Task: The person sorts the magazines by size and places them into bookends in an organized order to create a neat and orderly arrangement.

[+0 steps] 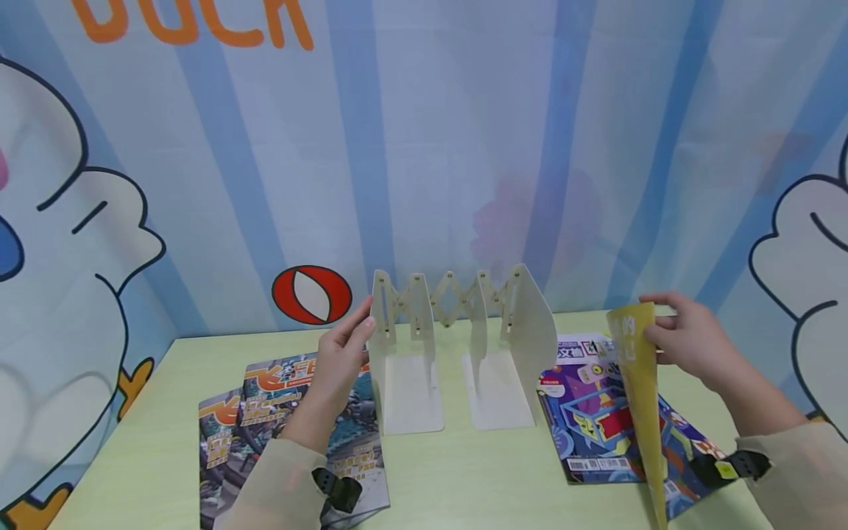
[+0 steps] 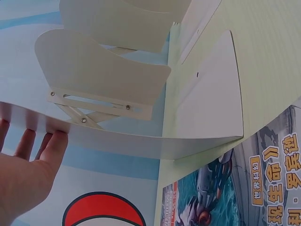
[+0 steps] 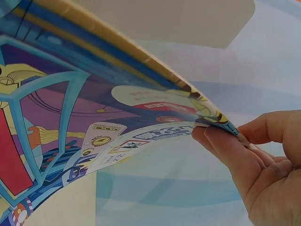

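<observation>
A cream-coloured expandable book rack [image 1: 486, 383], with upright panels joined by scissor links at the back, stands mid-table. My left hand [image 1: 341, 361] touches the outside of its left end panel [image 2: 113, 141], fingertips on the surface near the edge. On the right, my right hand [image 1: 692, 342] pinches the far edge of a magazine [image 1: 636, 390] between thumb and fingers, holding it upright. Its yellow side shows in the head view; in the right wrist view its colourful cover [image 3: 155, 101] bends toward the fingers. Beneath it lie purple-blue magazines [image 1: 589, 419], partly hidden by it.
Dark magazines with orange lettering [image 1: 265, 397] overlap on the left of the pale green table [image 1: 165, 442], partly under my left forearm. A blue striped cloth backdrop [image 1: 450, 147] with cartoon figures hangs right behind the rack.
</observation>
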{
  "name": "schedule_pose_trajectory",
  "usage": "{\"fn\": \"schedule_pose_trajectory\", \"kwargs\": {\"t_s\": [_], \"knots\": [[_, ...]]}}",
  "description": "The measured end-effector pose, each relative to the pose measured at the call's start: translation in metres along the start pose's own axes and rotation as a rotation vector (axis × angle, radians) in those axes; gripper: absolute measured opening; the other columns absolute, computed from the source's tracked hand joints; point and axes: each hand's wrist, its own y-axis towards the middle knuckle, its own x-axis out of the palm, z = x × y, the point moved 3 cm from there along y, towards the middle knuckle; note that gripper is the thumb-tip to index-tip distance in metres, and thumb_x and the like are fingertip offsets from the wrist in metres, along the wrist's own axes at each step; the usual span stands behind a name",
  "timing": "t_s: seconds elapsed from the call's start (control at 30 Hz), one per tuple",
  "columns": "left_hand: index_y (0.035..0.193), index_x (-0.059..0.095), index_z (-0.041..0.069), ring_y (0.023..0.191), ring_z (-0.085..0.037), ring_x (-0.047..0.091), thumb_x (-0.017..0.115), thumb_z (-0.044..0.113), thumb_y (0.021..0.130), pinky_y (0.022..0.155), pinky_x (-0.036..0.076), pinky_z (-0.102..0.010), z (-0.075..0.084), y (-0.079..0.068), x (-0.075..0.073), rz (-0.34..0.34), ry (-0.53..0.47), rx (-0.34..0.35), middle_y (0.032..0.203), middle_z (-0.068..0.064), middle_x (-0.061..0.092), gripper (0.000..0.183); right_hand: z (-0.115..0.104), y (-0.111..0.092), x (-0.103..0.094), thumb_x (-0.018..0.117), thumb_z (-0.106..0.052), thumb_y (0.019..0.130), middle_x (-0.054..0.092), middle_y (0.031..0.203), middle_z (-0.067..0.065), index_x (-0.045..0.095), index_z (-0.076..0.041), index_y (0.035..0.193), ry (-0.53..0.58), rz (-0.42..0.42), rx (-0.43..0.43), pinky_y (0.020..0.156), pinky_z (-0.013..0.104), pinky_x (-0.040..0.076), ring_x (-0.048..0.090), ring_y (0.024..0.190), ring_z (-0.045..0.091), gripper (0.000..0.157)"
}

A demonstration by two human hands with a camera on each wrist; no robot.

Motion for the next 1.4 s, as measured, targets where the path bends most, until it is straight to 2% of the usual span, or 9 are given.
{"fn": "schedule_pose_trajectory", "kwargs": {"t_s": [0.4,0.93,1.4], "knots": [[0.147,0.037,0.024,0.138,-0.023,0.034,0.044,0.029,0.100,0.101,0.043,-0.052,0.000,0.000,0.000,0.002,0.000,0.007,0.153,0.004,0.033,0.047,-0.006,-0.015,-0.008,0.040,-0.011,0.096,0.042,0.132,0.042,0.022,0.004,0.145,0.011,0.046,-0.040,0.069,0.041,0.059,0.055,0.110,0.051,0.054],[0.146,0.038,0.027,0.139,-0.025,0.034,0.045,0.031,0.100,0.103,0.040,-0.054,0.002,-0.002,0.001,0.008,0.006,-0.005,0.153,0.004,0.033,0.046,-0.023,-0.032,-0.024,0.042,-0.013,0.098,0.046,0.131,0.038,0.024,0.000,0.146,-0.062,0.118,-0.085,0.066,0.040,0.059,0.059,0.106,0.048,0.053],[0.146,0.038,0.026,0.139,-0.027,0.033,0.044,0.032,0.100,0.104,0.038,-0.056,0.002,-0.001,0.002,0.000,0.002,0.010,0.154,0.002,0.032,0.047,-0.036,-0.042,-0.023,0.043,-0.014,0.100,0.047,0.130,0.038,0.024,-0.003,0.147,-0.102,0.198,-0.102,0.065,0.042,0.058,0.058,0.105,0.050,0.053]]}}
